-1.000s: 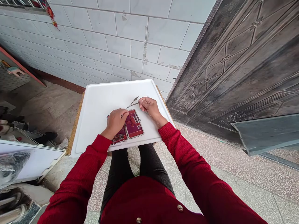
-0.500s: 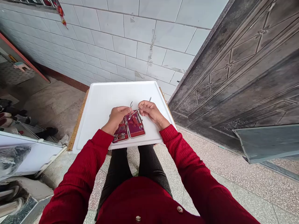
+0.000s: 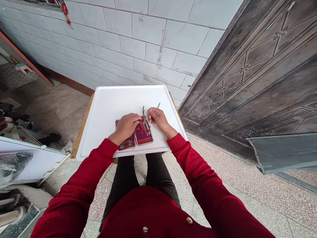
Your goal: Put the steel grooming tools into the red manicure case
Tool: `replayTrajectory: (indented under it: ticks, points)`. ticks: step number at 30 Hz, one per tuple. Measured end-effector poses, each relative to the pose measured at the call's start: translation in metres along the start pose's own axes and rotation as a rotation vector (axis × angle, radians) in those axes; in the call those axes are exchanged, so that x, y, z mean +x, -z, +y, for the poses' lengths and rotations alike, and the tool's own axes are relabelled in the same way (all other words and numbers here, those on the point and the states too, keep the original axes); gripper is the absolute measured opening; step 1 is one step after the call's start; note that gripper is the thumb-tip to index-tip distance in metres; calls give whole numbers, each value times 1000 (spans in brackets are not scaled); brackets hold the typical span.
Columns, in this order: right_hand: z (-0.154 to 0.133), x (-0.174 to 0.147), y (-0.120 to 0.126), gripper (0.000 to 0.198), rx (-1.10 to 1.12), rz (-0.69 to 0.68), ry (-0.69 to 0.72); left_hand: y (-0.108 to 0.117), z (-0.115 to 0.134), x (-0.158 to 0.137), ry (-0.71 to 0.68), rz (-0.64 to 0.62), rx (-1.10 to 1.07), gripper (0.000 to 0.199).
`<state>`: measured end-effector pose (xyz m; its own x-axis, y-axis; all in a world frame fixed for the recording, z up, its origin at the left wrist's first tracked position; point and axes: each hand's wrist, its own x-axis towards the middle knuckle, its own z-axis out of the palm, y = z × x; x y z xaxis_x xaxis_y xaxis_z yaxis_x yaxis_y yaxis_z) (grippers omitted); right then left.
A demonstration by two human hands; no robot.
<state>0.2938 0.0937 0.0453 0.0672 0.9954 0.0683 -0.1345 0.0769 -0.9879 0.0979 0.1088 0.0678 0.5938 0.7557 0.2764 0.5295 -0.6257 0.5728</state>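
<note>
A silver two-handled tool pinched in the right hand, above an open red case
The right hand (image 3: 158,118) has its grip closed on one handle of the silver tool (image 3: 144,115), pinched between thumb and fingers; the other handle stands apart from it, and the tool is over the far part of the case's right half. The left hand (image 3: 126,125) is over the left half of the red case (image 3: 145,141), fingers bent and close to the tool; whether its grip holds anything, I cannot tell. Small metal clippers (image 3: 126,144) lie in the left half, near its front edge. The case lies open on the white-topped counter (image 3: 116,99), and a slim metal piece (image 3: 158,105) shows just beyond the right hand
</note>
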Motion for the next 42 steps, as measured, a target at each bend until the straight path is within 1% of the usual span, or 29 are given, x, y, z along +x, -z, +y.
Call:
replayTrajectory:
  ticks: [2,3,5,8,11,14,18,21,24,27,30,33,37,40,42]
  points:
    - [0,1,1,57,-17,43,3,-1,-1,2,-165,-57,218,32]
    - [0,1,2,58,-19,66,3,-2,-1,4,-213,-83,303,31]
    - [1,0,4,58,-20,101,-1,-5,0,8,-265,-121,409,28]
    - [2,1,6,58,-32,118,0,-6,1,14,-300,-133,431,28]
    - [3,4,7,56,-62,131,14,-3,2,13,-299,-126,411,30]
    - [5,11,5,53,-119,133,50,-1,3,5,-247,-99,424,30]
    - [11,16,1,46,-265,74,80,-2,7,-4,-244,-42,482,30]
    - [16,15,0,43,-346,40,63,-2,10,-6,-275,-25,521,33]
    - [18,16,1,39,-358,26,33,-1,13,-4,-296,-33,525,32]
    - [15,19,3,36,-363,-10,-13,-1,14,-1,-306,-45,532,29]
    - [10,25,3,33,-416,-62,-56,-3,13,2,-317,-46,566,27]
    - [8,28,3,32,-461,-94,-62,-5,11,2,-302,-26,560,28]
    - [11,23,1,34,-498,-92,-56,-4,3,-9,-286,44,513,32]
    - [12,18,0,35,-585,-89,-70,-4,-6,-20,-272,114,492,34]
    - [11,15,-2,35,-656,-80,-66,-4,-9,-25,-269,118,507,33]
